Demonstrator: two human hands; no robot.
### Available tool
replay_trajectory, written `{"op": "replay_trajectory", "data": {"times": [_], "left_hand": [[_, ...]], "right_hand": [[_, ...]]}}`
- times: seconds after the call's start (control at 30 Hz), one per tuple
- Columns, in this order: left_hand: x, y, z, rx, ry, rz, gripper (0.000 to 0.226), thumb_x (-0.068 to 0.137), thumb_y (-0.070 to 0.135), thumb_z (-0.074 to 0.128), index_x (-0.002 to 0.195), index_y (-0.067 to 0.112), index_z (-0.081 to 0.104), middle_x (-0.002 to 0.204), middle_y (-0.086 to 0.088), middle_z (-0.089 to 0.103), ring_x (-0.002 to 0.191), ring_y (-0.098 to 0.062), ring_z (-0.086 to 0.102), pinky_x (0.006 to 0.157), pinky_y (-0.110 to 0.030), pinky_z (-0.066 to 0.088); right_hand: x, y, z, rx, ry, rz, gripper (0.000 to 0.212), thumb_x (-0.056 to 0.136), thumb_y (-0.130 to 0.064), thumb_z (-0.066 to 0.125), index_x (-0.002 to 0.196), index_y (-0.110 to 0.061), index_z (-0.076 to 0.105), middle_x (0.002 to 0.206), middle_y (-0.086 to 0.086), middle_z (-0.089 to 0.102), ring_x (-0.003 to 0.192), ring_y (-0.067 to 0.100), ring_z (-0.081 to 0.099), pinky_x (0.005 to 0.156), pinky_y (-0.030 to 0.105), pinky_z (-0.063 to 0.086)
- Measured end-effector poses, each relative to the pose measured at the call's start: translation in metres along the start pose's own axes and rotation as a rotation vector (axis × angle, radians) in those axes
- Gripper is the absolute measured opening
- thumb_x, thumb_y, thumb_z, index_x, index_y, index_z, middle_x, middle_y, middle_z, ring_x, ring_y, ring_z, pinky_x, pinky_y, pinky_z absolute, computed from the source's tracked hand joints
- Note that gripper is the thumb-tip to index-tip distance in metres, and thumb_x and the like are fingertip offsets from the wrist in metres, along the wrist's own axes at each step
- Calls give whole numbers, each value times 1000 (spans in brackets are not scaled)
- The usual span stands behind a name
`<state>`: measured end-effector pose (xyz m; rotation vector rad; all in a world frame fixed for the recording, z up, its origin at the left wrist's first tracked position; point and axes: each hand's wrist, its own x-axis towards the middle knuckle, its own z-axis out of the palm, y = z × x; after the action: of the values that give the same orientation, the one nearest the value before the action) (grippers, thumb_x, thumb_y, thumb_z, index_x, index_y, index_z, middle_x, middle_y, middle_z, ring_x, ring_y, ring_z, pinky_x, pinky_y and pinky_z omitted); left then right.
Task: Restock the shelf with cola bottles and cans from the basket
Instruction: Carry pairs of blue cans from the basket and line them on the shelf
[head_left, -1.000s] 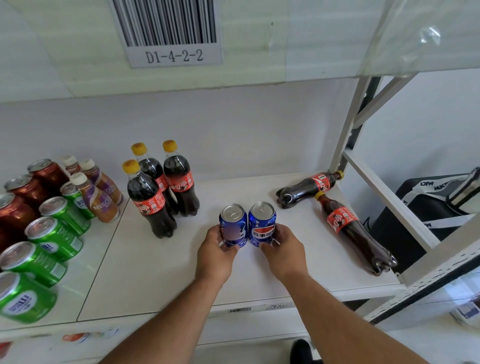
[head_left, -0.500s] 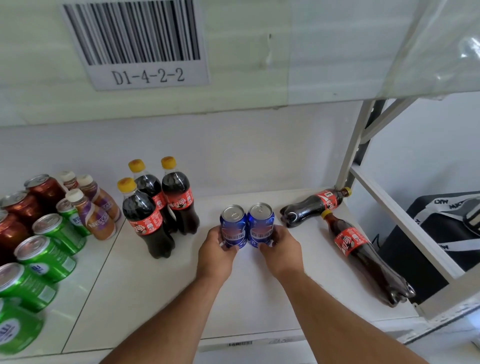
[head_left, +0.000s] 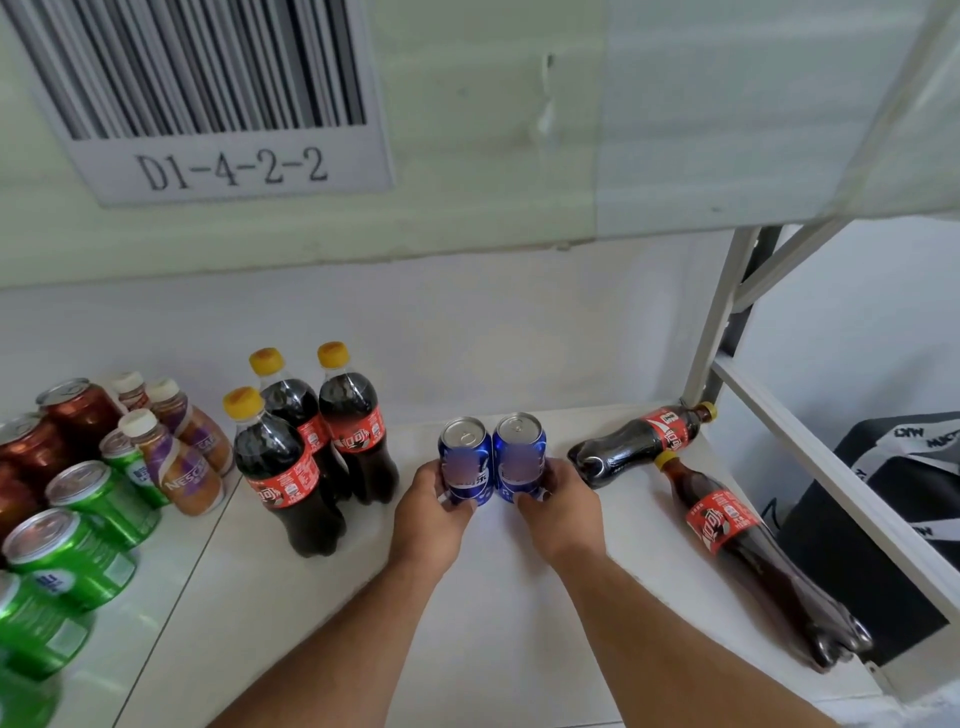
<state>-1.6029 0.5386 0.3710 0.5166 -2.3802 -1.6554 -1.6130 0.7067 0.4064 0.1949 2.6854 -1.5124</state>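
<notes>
Cola cans, two blue ones, stand upright and touching on the white shelf (head_left: 519, 613), mid-depth. Our left hand (head_left: 434, 512) wraps the left can (head_left: 465, 460); our right hand (head_left: 558, 506) wraps the right can (head_left: 519, 452). We judge the placing step is under way; next we let go. Beyond and left stand three cola bottles (head_left: 311, 441); right, two lying bottles (head_left: 644, 439) need standing.
</notes>
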Motion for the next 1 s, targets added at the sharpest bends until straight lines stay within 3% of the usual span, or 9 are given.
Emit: {"op": "replay_trajectory", "data": {"times": [0.07,0.13,0.2,0.27,0.3,0.47,0.63,0.83,1.0], "left_hand": [[-1,-1,-1,19,0,2,62,84,7,83,139,20,57,133,2,70,88,23,60,95,-26,54],[-5,0,-6,62,-4,-17,73,84,14,85,148,16,51,145,0,61,91,25,54,101,-32,54],[-14,5,-13,136,-11,-35,80,86,22,84,155,14,44,156,-4,51,114,3,60,109,-38,51],[-26,12,-24,250,-24,-26,77,91,32,78,157,15,41,160,-6,47,139,-18,52,116,-39,44],[-34,16,-31,310,-43,-21,76,94,35,75,158,17,39,161,-6,45,145,-23,47,118,-38,41],[-73,32,-68,542,-197,-1,78,100,42,64,165,24,24,172,3,25,156,-19,30,122,-35,31],[-112,39,-109,682,-253,-8,79,101,49,59,166,27,21,175,4,14,159,-20,22,126,-38,26],[-167,46,-156,841,-164,-39,77,99,57,55,164,24,27,173,-2,24,156,-24,29,125,-42,31],[-222,45,-192,901,9,-209,78,99,60,49,164,25,25,172,-2,26,156,-24,30,124,-47,30]], "right_hand": [[-1,2,-1,-22,-5,19,19,88,-15,70,92,-27,55,80,-12,62,77,16,61,64,24,44],[-5,3,-4,-26,-14,62,19,89,-15,69,91,-25,52,80,-11,60,76,16,58,60,22,42],[-13,3,-6,-27,-28,83,25,93,-20,69,115,-21,58,107,-1,68,98,21,65,79,27,52],[-24,2,-8,-69,-44,91,56,96,-29,68,147,-17,48,144,5,62,126,26,62,102,35,51],[-31,0,-9,-105,-55,95,63,98,-34,67,154,-18,43,151,4,57,132,26,59,106,37,50],[-71,-9,-7,-392,-153,2,66,98,-59,55,152,-23,46,145,3,60,128,26,58,105,40,52],[-105,-33,-4,-622,-342,-89,77,101,-66,42,164,-24,27,170,-1,31,156,25,27,125,42,28],[-135,-63,14,-719,-520,-318,78,102,-67,35,167,-26,18,175,-4,14,161,22,11,128,41,18],[-170,-85,25,-666,-633,-551,77,103,-66,34,167,-25,18,175,-4,13,161,21,10,128,41,17]]}}
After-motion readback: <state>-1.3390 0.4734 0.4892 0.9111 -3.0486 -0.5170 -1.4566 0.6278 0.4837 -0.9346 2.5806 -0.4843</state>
